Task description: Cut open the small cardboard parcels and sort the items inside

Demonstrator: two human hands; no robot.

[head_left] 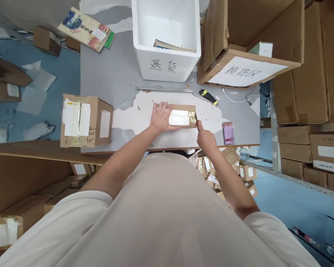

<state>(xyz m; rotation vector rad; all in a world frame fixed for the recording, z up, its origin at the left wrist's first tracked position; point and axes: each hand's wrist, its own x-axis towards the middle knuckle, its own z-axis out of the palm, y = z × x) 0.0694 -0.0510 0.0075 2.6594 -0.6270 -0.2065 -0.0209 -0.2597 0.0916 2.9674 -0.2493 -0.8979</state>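
Observation:
A small cardboard box [180, 118] with a white label and shiny tape round its right end lies flat on the table. My left hand [161, 118] spans its left part, fingers over the top towards the far edge and thumb along the near edge, holding it down. In my right hand [206, 141], the fingers are closed round a box cutter [197, 125], of which only a thin dark and red part shows. Its tip is at the taped right end of the box; the grip is mostly hidden by the hand.
A black and yellow utility knife [208, 97] lies beyond the box, and a phone [228, 133] at right. Behind stand a white foam bin [167, 65] and a large open carton [247, 72]. A taped carton [86, 120] sits at left, and books [85, 29] at far left.

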